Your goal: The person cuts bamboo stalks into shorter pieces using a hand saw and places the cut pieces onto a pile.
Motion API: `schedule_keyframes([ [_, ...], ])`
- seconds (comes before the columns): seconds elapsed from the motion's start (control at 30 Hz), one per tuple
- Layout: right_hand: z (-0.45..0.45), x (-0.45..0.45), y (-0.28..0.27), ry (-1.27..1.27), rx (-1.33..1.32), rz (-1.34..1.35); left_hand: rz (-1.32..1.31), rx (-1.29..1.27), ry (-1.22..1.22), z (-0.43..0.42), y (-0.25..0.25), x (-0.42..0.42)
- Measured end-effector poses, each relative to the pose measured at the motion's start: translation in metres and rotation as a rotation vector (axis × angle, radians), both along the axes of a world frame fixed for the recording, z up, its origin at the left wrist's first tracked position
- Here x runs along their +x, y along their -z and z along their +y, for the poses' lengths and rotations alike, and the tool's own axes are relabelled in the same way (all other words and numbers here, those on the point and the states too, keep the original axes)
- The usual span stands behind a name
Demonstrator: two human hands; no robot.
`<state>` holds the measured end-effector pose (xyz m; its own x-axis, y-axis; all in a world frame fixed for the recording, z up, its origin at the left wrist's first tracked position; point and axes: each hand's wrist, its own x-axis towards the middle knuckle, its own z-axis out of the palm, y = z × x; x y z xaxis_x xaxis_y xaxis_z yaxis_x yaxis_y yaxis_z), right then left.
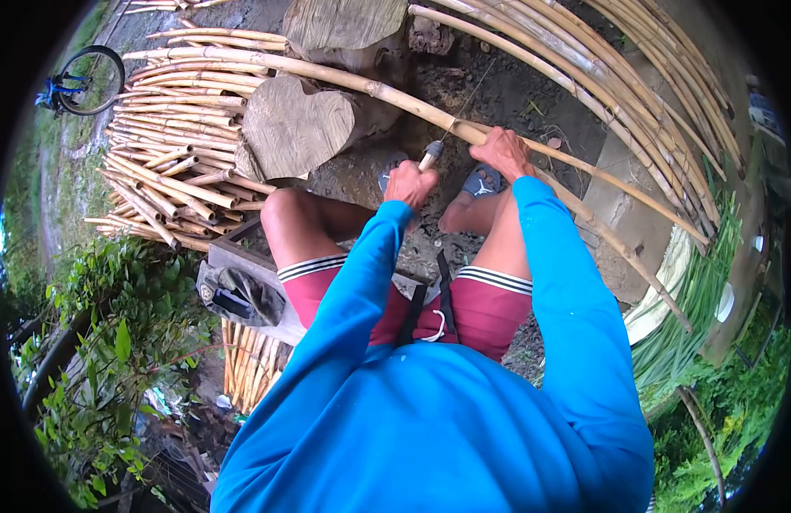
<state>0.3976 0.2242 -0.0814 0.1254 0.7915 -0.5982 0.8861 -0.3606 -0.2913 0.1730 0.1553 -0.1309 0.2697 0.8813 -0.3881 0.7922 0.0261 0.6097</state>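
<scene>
Bamboo pole (353,81) lies crosswise before you, running past the far side of the near stump (293,128) to your right hand (501,152), wrapped around it; your left hand (410,184), nearer the stump, clasps a tool handle (430,156).

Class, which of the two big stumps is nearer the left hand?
The stump with the notched top, on the same side of the bamboo pole as the left hand; the other stump lies beyond the pole.

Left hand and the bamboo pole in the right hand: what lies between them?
In the head view, the end of a tool handle with a dark collar lies between the left hand and the bamboo pole.
</scene>
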Motion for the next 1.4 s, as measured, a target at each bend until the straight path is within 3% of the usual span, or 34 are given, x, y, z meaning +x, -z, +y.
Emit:
schedule_keyframes([
  [0.07, 0.002, 0.001, 0.0, -0.005, -0.002, 0.011, -0.038, -0.128, -0.178, -0.004, -0.004, -0.002],
  [0.1, -0.001, 0.002, 0.002, -0.006, 0.036, 0.012, -0.071, -0.237, -0.326, -0.015, -0.031, -0.005],
  [0.17, 0.001, 0.003, 0.003, -0.004, 0.079, 0.017, -0.031, -0.26, -0.341, -0.05, -0.063, -0.024],
  [0.23, -0.001, 0.003, 0.003, 0.001, 0.057, 0.012, 0.004, -0.26, -0.373, -0.06, -0.052, -0.031],
  [0.3, -0.002, 0.003, 0.003, -0.008, 0.074, -0.008, 0.054, -0.101, -0.126, -0.039, -0.021, -0.026],
  [0.4, -0.002, 0.002, 0.0, -0.002, 0.018, 0.021, 0.112, -0.09, -0.029, 0.011, 0.001, 0.003],
  [0.63, -0.001, 0.003, 0.005, -0.001, 0.084, 0.003, -0.071, -0.25, -0.334, -0.069, -0.052, -0.03],
  [0.73, 0.003, 0.002, 0.004, -0.001, 0.057, 0.01, 0.023, -0.109, -0.103, 0.004, 0.001, -0.003],
  [0.8, -0.002, 0.003, -0.003, 0.005, 0.042, 0.022, 0.003, -0.133, -0.089, 0.027, -0.01, 0.02],
  [0.87, 0.001, 0.004, -0.001, -0.013, 0.057, -0.01, -0.005, -0.188, -0.304, 0.033, -0.049, 0.031],
  [0.9, -0.001, 0.002, 0.003, -0.01, 0.059, -0.031, 0.015, -0.097, -0.211, 0.02, -0.019, 0.015],
  [1.0, -0.001, 0.003, 0.002, 0.007, 0.017, 0.03, 0.057, -0.146, -0.218, -0.002, -0.024, -0.001],
  [1.07, 0.001, 0.003, 0.003, 0.005, 0.044, 0.007, 0.016, -0.147, -0.348, 0.0, -0.027, 0.005],
  [1.17, 0.001, 0.004, 0.002, 0.021, 0.012, 0.007, -0.069, -0.239, -0.333, 0.033, -0.057, 0.03],
  [1.4, 0.002, 0.002, 0.002, 0.03, -0.002, 0.008, -0.104, -0.236, -0.364, 0.038, -0.047, 0.039],
])
